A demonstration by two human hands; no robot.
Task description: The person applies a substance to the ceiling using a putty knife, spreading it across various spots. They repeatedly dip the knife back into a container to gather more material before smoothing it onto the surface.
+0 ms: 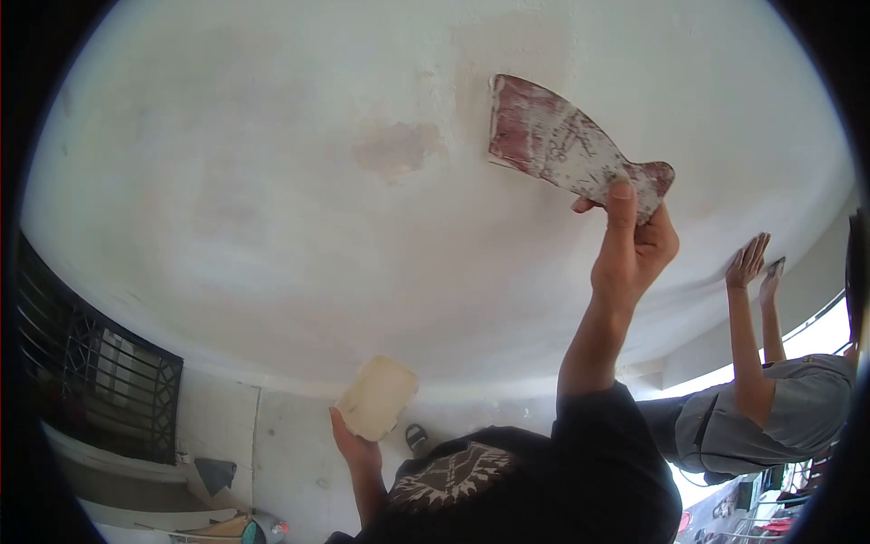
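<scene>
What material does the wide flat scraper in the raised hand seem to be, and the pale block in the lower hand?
The scraper looks like a thin rigid blade, metal or plastic, reddish-brown under dried white smears; which one cannot be told. The right hand presses it to the ceiling. The pale block in the left hand looks cream, matte and soft-edged, perhaps foam or sponge.

white patchy ceiling (299,227), black barred window (100,381) at left, pale wall (290,435), daylight at right

Scraper (566,150) flat against the ceiling (272,181), held from below by the right hand (634,249), left hand (358,449) lower left holding a block (378,397), co-worker's hand (748,263) on the ceiling far right, window grille (91,381) far left.
</scene>
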